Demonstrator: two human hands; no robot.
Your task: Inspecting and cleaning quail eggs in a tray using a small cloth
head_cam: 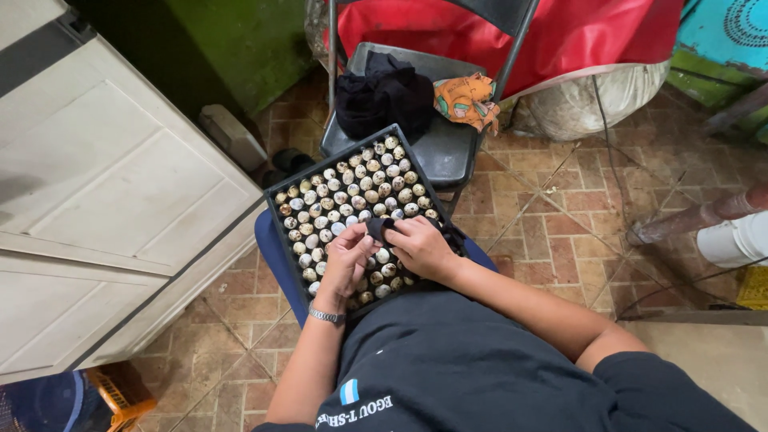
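A black tray (276,194) filled with several small speckled eggs (352,192) rests on a blue seat (272,248) in front of me. My left hand (346,260), with a metal watch at the wrist, hovers over the tray's near part, fingers curled around a small egg. My right hand (422,246) is beside it, pinching a dark cloth (379,228) against that egg. The eggs under both hands are hidden.
A folding chair (448,148) behind the tray carries a black bundle of fabric (384,94) and an orange patterned rag (467,101). A cream cabinet (96,200) stands at left, a red sack (560,32) behind the chair, pipes (696,216) at right. Tiled floor all around.
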